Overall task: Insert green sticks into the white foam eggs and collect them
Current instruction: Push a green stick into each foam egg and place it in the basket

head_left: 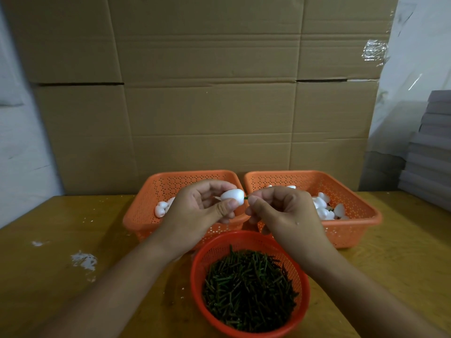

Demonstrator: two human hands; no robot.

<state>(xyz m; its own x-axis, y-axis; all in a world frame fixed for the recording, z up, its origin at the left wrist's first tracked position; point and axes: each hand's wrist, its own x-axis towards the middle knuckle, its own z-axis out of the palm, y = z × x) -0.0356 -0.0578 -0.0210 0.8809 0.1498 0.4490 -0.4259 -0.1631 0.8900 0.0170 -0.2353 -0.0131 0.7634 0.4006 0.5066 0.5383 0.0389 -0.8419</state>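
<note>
Cardboard wall [207, 93] behind baskets [351, 230], hands [200, 211] in front

place: small packing or craft workshop | backdrop: flattened cardboard cartons [207, 93] standing behind a worn wooden surface [61, 240] | stock: stacked grey boxes [432, 147] at right | bulk parts: perforated orange baskets [351, 230]
</note>
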